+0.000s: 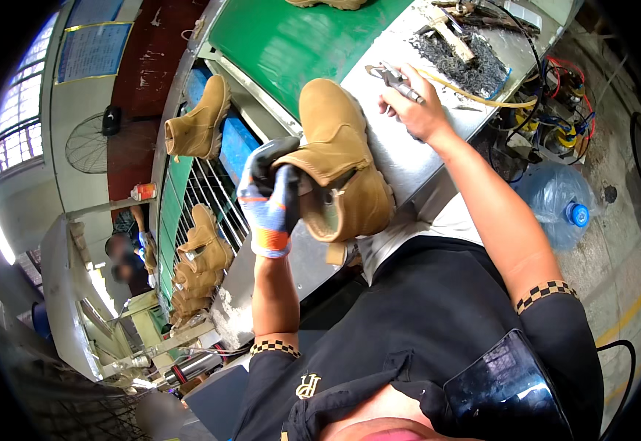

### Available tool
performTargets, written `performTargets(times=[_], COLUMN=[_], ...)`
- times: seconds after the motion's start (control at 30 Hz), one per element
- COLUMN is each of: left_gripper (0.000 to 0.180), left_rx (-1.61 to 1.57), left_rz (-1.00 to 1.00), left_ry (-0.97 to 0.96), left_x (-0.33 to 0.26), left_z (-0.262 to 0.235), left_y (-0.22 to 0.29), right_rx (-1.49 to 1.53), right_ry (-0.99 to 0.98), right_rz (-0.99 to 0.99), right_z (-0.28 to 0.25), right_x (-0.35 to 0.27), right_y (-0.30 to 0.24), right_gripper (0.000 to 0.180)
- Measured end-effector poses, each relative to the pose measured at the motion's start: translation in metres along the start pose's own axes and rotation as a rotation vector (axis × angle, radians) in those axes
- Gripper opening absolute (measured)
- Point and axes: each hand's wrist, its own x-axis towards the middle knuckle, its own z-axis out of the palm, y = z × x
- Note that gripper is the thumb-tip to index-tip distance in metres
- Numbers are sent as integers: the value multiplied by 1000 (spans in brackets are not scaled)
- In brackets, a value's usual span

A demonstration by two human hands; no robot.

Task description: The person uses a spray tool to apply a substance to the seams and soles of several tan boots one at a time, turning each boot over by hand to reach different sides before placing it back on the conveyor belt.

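Observation:
My left hand [270,195], in a black-coated glove with a blue and orange cuff, grips the open collar of a tan boot [333,136]. The boot's toe points away from me, and its opening faces me. It lies against the edge of the metal bench [401,158]. In my bare right hand [422,110] is a small metal tool [395,82] that looks like an air gun, held over the bench right of the toe. A yellow hose [475,94] runs close by that hand; where it joins is hidden.
Ahead runs a green belt [283,44]. Another tan boot [203,125] stands on the rack at left, with several more boots [199,257] lower down. Dark scraps [460,62] and tools cover the bench's far right. A large plastic bottle [556,206] is on the right.

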Motion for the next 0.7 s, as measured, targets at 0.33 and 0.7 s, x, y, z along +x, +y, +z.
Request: performTargets(times=[0.33,0.7], left_gripper=[22,56], left_rx=[-511,-309], left_rz=[58,79], left_ry=[101,13], left_x=[164,263], left_z=[12,24], left_y=[-18,-97], right_rx=[-10,-97], right_ry=[109,53], right_rz=[-3,-31], right_z=[0,-6], right_x=[-1,4], right_y=[0,7], right_gripper=[38,34])
